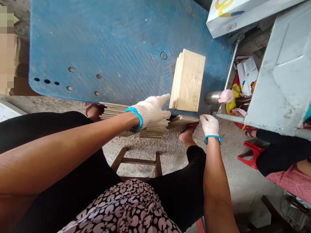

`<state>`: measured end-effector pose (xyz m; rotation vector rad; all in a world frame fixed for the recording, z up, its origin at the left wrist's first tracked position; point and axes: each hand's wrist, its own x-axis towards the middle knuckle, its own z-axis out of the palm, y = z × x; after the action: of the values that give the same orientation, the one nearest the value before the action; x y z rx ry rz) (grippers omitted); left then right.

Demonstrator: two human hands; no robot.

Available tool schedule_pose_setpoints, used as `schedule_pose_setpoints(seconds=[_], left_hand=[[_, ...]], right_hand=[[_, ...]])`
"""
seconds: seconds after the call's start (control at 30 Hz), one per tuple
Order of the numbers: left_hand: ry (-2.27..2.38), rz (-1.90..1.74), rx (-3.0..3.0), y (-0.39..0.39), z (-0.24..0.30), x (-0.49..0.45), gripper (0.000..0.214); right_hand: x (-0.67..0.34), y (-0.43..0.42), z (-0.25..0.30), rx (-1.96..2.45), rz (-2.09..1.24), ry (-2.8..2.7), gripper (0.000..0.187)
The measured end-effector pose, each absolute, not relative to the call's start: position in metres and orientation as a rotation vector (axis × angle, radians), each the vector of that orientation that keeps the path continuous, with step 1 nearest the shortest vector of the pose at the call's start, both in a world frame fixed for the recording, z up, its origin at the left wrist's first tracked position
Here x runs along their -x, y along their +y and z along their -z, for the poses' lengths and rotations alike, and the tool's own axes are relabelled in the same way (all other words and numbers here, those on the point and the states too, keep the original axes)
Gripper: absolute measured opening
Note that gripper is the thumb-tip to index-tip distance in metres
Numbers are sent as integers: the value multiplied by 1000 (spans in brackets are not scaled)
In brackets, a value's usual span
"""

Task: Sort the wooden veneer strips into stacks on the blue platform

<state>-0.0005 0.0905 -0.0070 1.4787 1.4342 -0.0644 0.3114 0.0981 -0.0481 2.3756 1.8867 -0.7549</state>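
Observation:
My left hand (153,110), in a white knit glove with a blue cuff, reaches over the table's front edge. Its fingers are apart, close to the lower left corner of a stack of pale wooden boards (190,81), and no object shows in them. My right hand (210,125), gloved likewise, is lower and to the right, with its fingers pressed together. Its fingertips are at the right end of some thin boards (185,119) below the table edge; whether they grip one is hard to see. More stacked boards (155,128) lie beneath my left hand and wrist.
The blue table (116,42) has several holes at left. A steel bottle with a pink lid (217,96) stands right of the stack. Beyond are a white paper bag (225,19) and a grey metal surface (284,71). A wooden stool (138,161) and another person's legs (279,145) are nearby.

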Motion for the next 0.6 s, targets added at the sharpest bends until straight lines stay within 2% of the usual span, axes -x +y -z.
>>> schedule_pose_setpoints(seconds=[0.3,0.6], left_hand=[[1394,62,-1530,82,7,-7,67],[1414,35,-1580,78,7,-10,64]], right_hand=[[-313,76,72,-2265,770,1741,24],[-309,76,77,-2302,824,1687,25]])
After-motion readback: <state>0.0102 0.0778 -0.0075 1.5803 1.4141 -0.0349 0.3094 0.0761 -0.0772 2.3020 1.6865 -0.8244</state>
